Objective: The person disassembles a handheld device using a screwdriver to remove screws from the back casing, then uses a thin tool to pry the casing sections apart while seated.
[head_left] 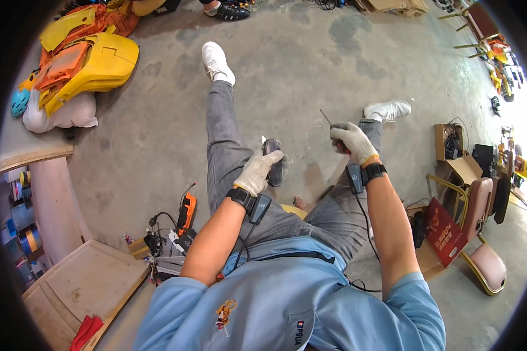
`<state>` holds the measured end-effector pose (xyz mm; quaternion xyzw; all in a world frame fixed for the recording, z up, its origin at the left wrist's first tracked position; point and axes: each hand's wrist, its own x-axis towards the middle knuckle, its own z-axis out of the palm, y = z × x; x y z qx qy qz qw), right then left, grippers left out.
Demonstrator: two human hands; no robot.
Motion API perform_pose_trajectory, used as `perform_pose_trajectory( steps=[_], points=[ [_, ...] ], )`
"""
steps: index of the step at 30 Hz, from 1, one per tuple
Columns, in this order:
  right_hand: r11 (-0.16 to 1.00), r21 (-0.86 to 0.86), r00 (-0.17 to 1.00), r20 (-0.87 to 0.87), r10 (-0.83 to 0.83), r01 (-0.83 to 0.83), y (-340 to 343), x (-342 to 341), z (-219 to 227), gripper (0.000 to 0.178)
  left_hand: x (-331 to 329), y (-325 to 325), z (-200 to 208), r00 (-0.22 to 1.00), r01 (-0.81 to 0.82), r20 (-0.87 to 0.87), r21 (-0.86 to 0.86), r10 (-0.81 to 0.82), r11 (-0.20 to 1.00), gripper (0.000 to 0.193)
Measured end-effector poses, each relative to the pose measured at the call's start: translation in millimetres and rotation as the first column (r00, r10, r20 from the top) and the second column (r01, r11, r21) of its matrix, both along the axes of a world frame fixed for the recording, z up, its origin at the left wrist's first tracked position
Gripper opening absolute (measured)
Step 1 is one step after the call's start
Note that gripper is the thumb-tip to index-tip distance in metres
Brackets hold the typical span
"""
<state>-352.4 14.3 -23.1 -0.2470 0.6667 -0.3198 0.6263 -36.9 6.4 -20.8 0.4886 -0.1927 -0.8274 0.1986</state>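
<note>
A dark, rounded oblong piece is gripped in my left hand, which wears a pale knit glove. It is held out in front of me, and a small whitish tip shows at its far end. The piece's exact kind cannot be made out. My right hand, gloved the same way, is closed around a screwdriver. The thin shaft points up and to the left, away from the oblong piece, and a bit of red handle shows below the fingers. The two hands are apart.
Yellow and orange plastic shells are piled at the far left. An orange-and-black tool lies near my left elbow beside a wooden board. To the right are a red box, a chair and an open carton.
</note>
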Motion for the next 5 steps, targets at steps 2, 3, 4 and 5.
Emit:
perform_pose_trajectory(
  steps=[2,3,4,5],
  points=[
    [0.999,-0.015,0.999,-0.021,-0.05,0.05,-3.2,21.2,-16.5,0.03,4.3,1.8,-1.2,0.999,-0.045,-0.022,-0.034,0.045,0.998,0.041],
    [0.994,-0.039,0.993,-0.054,-0.109,0.107,-5.8,28.4,-23.8,0.03,3.8,1.2,-1.9,0.998,-0.053,-0.022,-0.032,0.052,0.998,0.041],
    [0.996,0.043,0.995,-0.058,-0.081,0.083,-4.8,37.0,-31.4,0.034,4.1,2.2,-2.2,0.999,-0.048,-0.018,-0.026,0.048,0.999,0.048],
    [0.996,0.044,0.996,-0.059,-0.073,0.076,-10.2,35.9,-33.5,0.034,5.2,2.5,-2.7,0.999,-0.043,-0.014,-0.02,0.043,0.999,0.054]
  ],
)
